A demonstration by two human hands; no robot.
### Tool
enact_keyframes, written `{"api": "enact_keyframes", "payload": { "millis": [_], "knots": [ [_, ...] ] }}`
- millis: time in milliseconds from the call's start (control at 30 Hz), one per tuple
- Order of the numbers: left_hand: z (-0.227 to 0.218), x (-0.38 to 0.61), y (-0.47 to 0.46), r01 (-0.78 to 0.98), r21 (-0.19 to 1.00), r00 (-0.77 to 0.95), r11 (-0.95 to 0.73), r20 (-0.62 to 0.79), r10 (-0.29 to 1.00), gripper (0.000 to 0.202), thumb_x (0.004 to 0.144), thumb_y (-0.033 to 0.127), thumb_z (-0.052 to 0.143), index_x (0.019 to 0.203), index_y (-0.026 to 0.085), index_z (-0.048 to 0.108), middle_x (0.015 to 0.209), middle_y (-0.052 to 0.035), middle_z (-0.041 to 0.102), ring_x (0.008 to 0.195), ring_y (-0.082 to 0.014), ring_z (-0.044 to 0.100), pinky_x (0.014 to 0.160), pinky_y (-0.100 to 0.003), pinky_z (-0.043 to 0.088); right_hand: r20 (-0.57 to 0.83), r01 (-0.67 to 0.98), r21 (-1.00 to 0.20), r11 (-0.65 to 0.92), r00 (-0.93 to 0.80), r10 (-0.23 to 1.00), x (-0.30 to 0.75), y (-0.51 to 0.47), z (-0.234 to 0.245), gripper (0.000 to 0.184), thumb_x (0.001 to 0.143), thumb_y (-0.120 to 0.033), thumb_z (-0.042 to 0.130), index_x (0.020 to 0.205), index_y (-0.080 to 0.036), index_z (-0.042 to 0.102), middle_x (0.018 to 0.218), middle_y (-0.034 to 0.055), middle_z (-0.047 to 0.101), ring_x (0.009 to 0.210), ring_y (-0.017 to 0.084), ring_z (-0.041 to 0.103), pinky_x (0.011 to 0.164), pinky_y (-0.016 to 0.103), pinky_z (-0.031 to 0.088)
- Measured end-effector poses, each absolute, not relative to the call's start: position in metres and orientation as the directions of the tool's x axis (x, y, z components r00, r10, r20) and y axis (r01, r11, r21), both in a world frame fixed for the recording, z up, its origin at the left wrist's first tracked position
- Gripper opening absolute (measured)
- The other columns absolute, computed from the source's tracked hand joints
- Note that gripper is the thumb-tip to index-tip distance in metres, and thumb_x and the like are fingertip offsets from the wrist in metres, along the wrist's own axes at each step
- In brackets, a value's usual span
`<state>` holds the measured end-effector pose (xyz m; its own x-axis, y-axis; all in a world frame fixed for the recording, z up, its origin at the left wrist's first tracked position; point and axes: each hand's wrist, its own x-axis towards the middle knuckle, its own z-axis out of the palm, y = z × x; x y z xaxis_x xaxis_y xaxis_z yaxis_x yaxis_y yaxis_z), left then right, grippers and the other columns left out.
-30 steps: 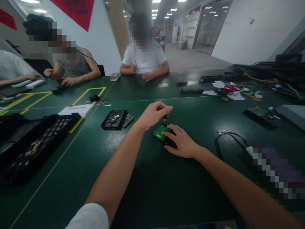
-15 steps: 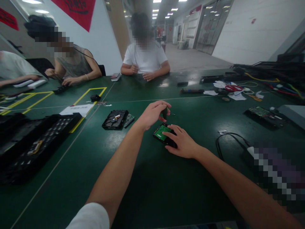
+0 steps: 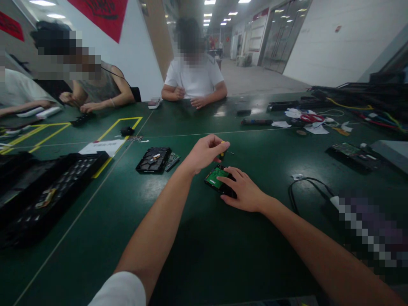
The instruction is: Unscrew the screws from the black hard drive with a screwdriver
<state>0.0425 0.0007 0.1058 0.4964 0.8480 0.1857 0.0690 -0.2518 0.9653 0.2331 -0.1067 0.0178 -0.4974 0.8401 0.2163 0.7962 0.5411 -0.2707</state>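
Observation:
A hard drive (image 3: 214, 180) lies on the green table with its green circuit board facing up. My right hand (image 3: 242, 190) rests over its right side, fingers wrapped on the casing and one finger on the board. Above the drive's far edge, my left hand (image 3: 208, 154) is closed on a short screwdriver (image 3: 222, 155) with a dark and yellow handle, held upright. Its tip is hidden or too small to make out. A few tiny screws (image 3: 232, 153) lie just beyond it.
Left of my hands sit another drive casing (image 3: 153, 160) and a loose circuit board (image 3: 172, 162). Black trays (image 3: 79, 170) stand at far left. To the right are a drive (image 3: 353, 156), a cable (image 3: 290, 193) and tangled wires (image 3: 363, 102). Co-workers sit across the table.
My left fingers have shifted on the screwdriver handle, with the thumb stretched further across its top and some yellow now showing. My right hand and the hard drive have stayed put.

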Motion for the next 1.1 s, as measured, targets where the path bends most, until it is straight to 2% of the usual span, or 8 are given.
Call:
{"api": "enact_keyframes", "payload": {
  "millis": [167, 367, 667, 867, 1100],
  "knots": [
    [0.1064, 0.0435, -0.0004, 0.04, 0.973, 0.499, -0.229, 0.179, 0.848, 0.027, 0.094, 0.039, 0.072, 0.093, 0.015, 0.059, 0.091, -0.0084, 0.069, 0.081, -0.0156, 0.065, 0.061, -0.024, 0.057, 0.221, 0.796, -0.266, 0.543, -0.498, 0.838, 0.2335, -0.1069, 0.0171, 0.065, 0.096, -0.054, 0.065, 0.153, -0.026, 0.052, 0.16, 0.0185, 0.04, 0.152, 0.041, 0.033, 0.12, 0.065, 0.035],
    [0.1093, 0.0443, -0.0033, -0.015, 0.974, 0.571, -0.226, 0.194, 0.798, 0.018, 0.097, 0.035, 0.064, 0.099, 0.016, 0.064, 0.088, -0.0053, 0.067, 0.081, -0.0143, 0.064, 0.068, -0.025, 0.057, 0.219, 0.799, -0.264, 0.54, -0.495, 0.841, 0.233, -0.107, 0.0174, 0.064, 0.096, -0.055, 0.065, 0.153, -0.028, 0.052, 0.161, 0.0171, 0.041, 0.152, 0.042, 0.034, 0.119, 0.066, 0.035],
    [0.1081, 0.0448, -0.0003, -0.082, 0.988, 0.545, -0.133, 0.157, 0.824, 0.029, 0.099, 0.04, 0.055, 0.091, 0.016, 0.069, 0.093, -0.0085, 0.065, 0.089, -0.0184, 0.064, 0.066, -0.026, 0.059, 0.207, 0.796, -0.278, 0.537, -0.496, 0.843, 0.233, -0.1075, 0.02, 0.065, 0.096, -0.055, 0.066, 0.153, -0.027, 0.052, 0.161, 0.0176, 0.04, 0.152, 0.043, 0.033, 0.119, 0.067, 0.034],
    [0.1072, 0.0453, -0.0006, -0.017, 0.988, 0.507, -0.155, 0.142, 0.85, 0.025, 0.094, 0.04, 0.065, 0.092, 0.016, 0.069, 0.093, -0.0072, 0.063, 0.086, -0.0175, 0.062, 0.066, -0.028, 0.06, 0.208, 0.8, -0.269, 0.536, -0.495, 0.843, 0.2329, -0.1072, 0.0193, 0.066, 0.095, -0.054, 0.066, 0.153, -0.027, 0.052, 0.161, 0.018, 0.041, 0.152, 0.042, 0.034, 0.12, 0.066, 0.034],
    [0.1047, 0.0458, -0.0014, 0.05, 0.98, 0.467, -0.194, 0.149, 0.872, 0.034, 0.088, 0.047, 0.077, 0.088, 0.017, 0.062, 0.083, -0.0032, 0.062, 0.076, -0.0135, 0.061, 0.065, -0.025, 0.057, 0.226, 0.796, -0.276, 0.539, -0.492, 0.841, 0.232, -0.1077, 0.0184, 0.064, 0.095, -0.053, 0.066, 0.153, -0.027, 0.053, 0.161, 0.0175, 0.041, 0.151, 0.042, 0.035, 0.12, 0.066, 0.034]
  ]
}}
